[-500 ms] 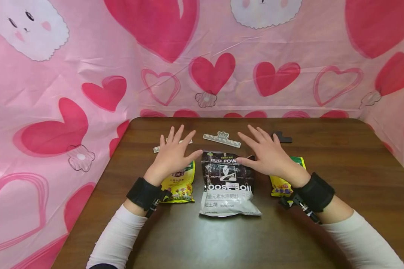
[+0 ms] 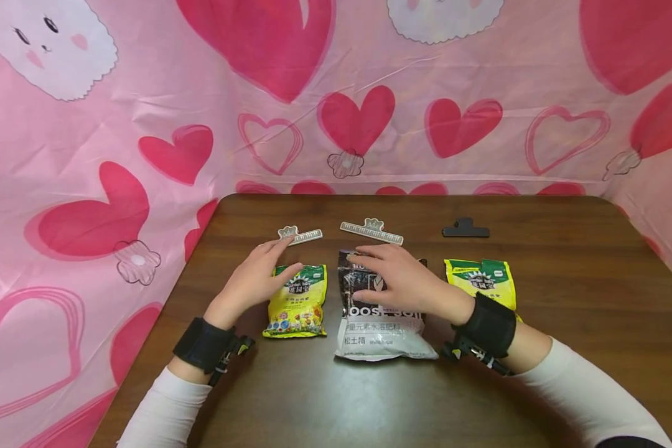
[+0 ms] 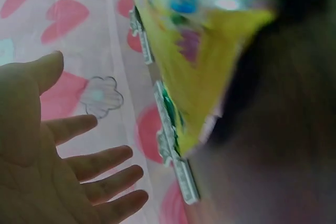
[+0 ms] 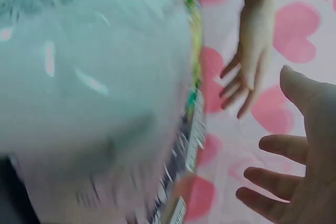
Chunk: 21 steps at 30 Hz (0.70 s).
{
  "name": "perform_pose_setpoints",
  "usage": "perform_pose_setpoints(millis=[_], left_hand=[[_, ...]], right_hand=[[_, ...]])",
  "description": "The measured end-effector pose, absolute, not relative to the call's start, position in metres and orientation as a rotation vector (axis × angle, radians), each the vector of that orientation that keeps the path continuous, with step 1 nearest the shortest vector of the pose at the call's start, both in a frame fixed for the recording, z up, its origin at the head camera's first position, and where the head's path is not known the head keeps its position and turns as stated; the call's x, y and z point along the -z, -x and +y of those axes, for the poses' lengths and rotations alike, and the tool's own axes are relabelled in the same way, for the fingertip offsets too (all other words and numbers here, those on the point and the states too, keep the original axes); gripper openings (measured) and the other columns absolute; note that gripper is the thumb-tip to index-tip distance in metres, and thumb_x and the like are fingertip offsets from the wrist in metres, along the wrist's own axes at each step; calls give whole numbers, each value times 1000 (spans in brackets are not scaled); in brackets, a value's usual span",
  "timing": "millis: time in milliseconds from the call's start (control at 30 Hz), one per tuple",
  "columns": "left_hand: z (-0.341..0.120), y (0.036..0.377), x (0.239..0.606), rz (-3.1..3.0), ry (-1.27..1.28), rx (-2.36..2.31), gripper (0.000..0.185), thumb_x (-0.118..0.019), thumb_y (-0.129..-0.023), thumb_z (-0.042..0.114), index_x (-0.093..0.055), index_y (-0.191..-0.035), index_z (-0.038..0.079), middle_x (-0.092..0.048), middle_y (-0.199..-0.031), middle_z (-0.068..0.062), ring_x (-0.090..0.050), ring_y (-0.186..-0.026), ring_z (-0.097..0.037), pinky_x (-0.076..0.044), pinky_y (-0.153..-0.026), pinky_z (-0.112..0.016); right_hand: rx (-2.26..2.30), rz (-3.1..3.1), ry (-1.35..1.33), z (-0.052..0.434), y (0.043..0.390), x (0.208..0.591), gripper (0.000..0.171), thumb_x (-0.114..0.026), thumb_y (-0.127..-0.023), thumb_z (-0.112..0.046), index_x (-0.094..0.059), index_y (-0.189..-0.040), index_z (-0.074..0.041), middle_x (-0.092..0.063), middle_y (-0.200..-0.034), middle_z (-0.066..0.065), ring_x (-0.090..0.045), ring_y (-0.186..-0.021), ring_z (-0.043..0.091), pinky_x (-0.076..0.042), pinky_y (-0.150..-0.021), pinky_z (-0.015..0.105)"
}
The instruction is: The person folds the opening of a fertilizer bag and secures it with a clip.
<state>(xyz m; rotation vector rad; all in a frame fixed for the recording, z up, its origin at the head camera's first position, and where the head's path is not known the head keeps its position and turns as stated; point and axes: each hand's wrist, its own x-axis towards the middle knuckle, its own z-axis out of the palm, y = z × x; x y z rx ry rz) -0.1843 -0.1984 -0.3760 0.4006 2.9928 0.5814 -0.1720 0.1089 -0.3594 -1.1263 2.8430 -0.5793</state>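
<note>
Three bags lie in a row on the brown table (image 2: pixel 565 298). My left hand (image 2: pixel 269 264) is open, just left of the small yellow bag (image 2: pixel 298 303), with its fingertips near a silver crown clip (image 2: pixel 301 234). The left wrist view shows that open palm (image 3: pixel 52 156) beside the yellow bag (image 3: pixel 210 51) and the clip (image 3: pixel 173 150). My right hand (image 2: pixel 378 274) is spread flat over the top of the black-and-grey soil bag (image 2: pixel 378 330). In the right wrist view its straight fingers (image 4: pixel 278 148) stand slightly apart from the grey bag (image 4: pixel 94 77). Neither hand holds anything.
A second yellow bag (image 2: pixel 481 279) lies to the right of my right wrist. Behind the bags lie another silver crown clip (image 2: pixel 371 231) and a black clip (image 2: pixel 465 229). Pink heart-print cloth (image 2: pixel 336 112) walls in the table at the back and sides.
Both hands have moved left. The left hand left the top of the left yellow bag, and the right hand came off the right yellow bag and now covers the dark bag.
</note>
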Motion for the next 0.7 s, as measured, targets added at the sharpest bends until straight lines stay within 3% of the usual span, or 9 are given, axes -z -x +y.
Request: perform_pose_setpoints(millis=[300,467,700], left_hand=[[-218,183,387,2944,-340,-640,68,-60,-97,40,-37,-152,8,-45,-150,-22,-40,-140,-43,-33,-112,-62],[-223,181,393,2937,-302,-680,63,-61,-97,36,-44,-146,1,-58,-132,-24,-54,-121,-39,-42,-105,-58],[-227,183,398,2919,-238,-707,58,-62,-96,34,-50,-141,-2,-61,-119,-23,-59,-104,-34,-50,-93,-51]], right_hand=[[638,2668,1214,74,167,374,59,-66,-91,-51,-56,-140,-19,-56,-141,2,-50,-132,20,-41,-111,43],[622,2597,1204,59,169,381,56,-67,-92,-45,-57,-139,-16,-59,-137,3,-53,-128,19,-43,-109,41],[577,2592,1167,44,170,386,53,-66,-94,-40,-58,-137,-10,-63,-131,6,-57,-122,19,-46,-105,38]])
